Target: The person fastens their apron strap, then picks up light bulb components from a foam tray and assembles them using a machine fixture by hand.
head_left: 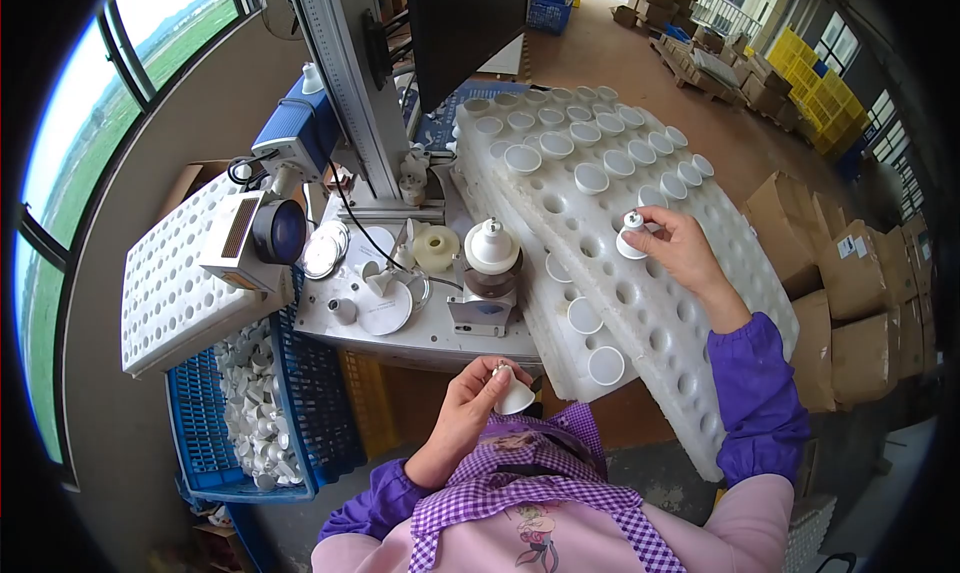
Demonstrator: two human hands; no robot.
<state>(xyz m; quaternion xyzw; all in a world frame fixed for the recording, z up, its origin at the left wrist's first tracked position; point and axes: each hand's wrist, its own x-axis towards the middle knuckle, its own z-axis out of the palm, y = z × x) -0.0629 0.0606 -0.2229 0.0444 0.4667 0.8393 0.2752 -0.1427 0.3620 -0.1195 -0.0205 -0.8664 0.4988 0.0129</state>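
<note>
Low in front of my body, my left hand (468, 405) is closed on a white lamp part (515, 397) with a wide cone end. My right hand (682, 251) pinches another white lamp part (631, 241), metal tip up, over the white foam tray (640, 291). Rows of lamp parts with round flat faces up fill the far side of that tray, and many holes show nearer me. A white lamp part (492, 245) stands tip up on the dark round holder of a small fixture (482, 315) on the metal table (450, 345).
A blue lens machine (290, 138) hangs from a vertical column (345, 83) beside a dark monitor (468, 33). At left are another foam tray (165, 273) and a blue crate (335, 423) of white parts. Cardboard boxes (860, 273) stand at right.
</note>
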